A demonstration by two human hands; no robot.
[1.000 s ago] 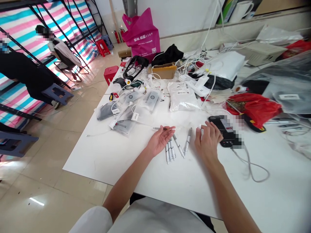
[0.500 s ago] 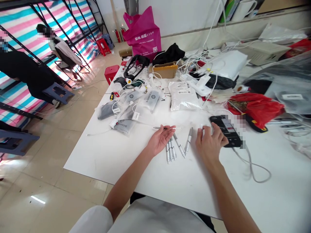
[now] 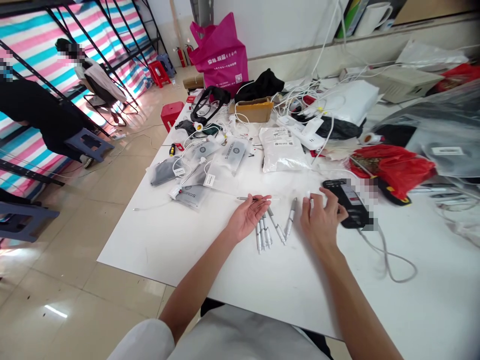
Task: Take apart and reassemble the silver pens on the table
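1. Thin rod-like pen part (image 3: 242, 198), grey at its nine-o'clock end, slender and white at its three-o'clock end. Lies across the left hand (image 3: 245, 220), which points to one o'clock. We judge it light, stiff and rather slick, the thin end easiest to bend; best taken by the thicker grey end.

2. Left hand: palm up, low over the white flat-topped table (image 3: 161, 240), fingers together and lightly bent, gripping the part.

3. Loose grey-and-white slim pens (image 3: 258, 235), at least five, from three to four o'clock of the left hand; three close together, two spread. We rate them light, rigid and apt to roll; mid-barrel is the hold.

4. Right hand (image 3: 320, 220): palm down, forearm towards eleven o'clock, fingers curled. A small white piece (image 3: 308, 194) shows at the fingertips; we cannot tell whether it is gripped.

5. Black rectangular phone (image 3: 354, 212), at two o'clock of the right hand, just beside the fingers; contact unclear.
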